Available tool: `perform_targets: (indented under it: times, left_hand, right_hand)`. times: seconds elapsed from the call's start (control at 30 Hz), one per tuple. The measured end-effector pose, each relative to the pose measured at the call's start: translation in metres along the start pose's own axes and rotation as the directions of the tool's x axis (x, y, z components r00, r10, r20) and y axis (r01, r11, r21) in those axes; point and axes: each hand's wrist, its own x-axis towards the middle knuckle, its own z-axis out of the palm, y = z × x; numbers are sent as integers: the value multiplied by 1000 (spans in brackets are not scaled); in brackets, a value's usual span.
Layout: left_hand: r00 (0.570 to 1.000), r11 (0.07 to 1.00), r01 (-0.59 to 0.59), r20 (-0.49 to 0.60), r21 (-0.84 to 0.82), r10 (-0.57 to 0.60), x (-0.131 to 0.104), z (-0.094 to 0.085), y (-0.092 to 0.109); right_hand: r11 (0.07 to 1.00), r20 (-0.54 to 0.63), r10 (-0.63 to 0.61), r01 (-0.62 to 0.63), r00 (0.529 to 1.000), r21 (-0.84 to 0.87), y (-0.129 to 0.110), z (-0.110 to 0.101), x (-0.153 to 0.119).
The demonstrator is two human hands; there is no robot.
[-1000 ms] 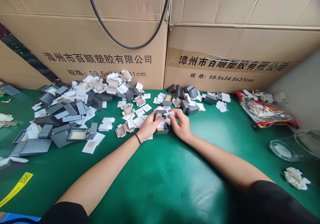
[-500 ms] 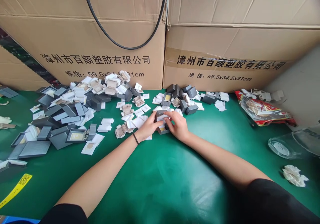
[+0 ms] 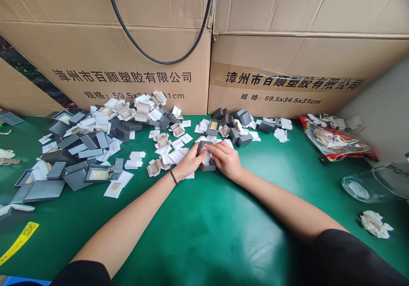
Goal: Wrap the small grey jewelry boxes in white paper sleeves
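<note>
A small dark grey hinged box (image 3: 208, 167) stands open on the green table between my two hands. My left hand (image 3: 191, 160) is closed around its left side, thumb at the near edge. Over the opening, my right hand (image 3: 227, 160) bends its fingers down on a white paper insert, part of which shows inside the box; the fingertips are partly hidden. Close beyond my hands lie an open grey box (image 3: 213, 126) and white paper slips. To the left of my left hand are torn white card inserts (image 3: 154, 167) and folded leaflets (image 3: 179, 154).
A large heap of grey boxes (image 3: 89, 140) and white packing covers the left. More grey boxes (image 3: 244, 140) lie beyond my right hand. Large cartons (image 3: 134, 47) stand behind, a black cable (image 3: 166, 62) hanging before them. A red snack bag (image 3: 338, 143), clear cup (image 3: 361, 190) and crumpled tissue (image 3: 376, 224) sit right.
My right hand's fingers have shifted left and down over the box opening, pressing the white paper lower. My left hand stays around the box.
</note>
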Motion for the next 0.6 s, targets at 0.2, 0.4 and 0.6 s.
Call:
perform_targets:
  times: [0.2,0.4,0.6]
  left_hand:
    - [998,999,-39,43,4,39,-1,0,-3]
    - [998,998,-64,2,-9,64,-3,5,-2]
    - [999,956,41,-20,-291,-49,-2,-2,6]
  right_hand:
    - [1000,-86,-14,16,996,19,4,1,-2]
    - [993,-165,53,-35,985,111,3,-1,4]
    - [999,98,30,-26,995,-45,16,8,7]
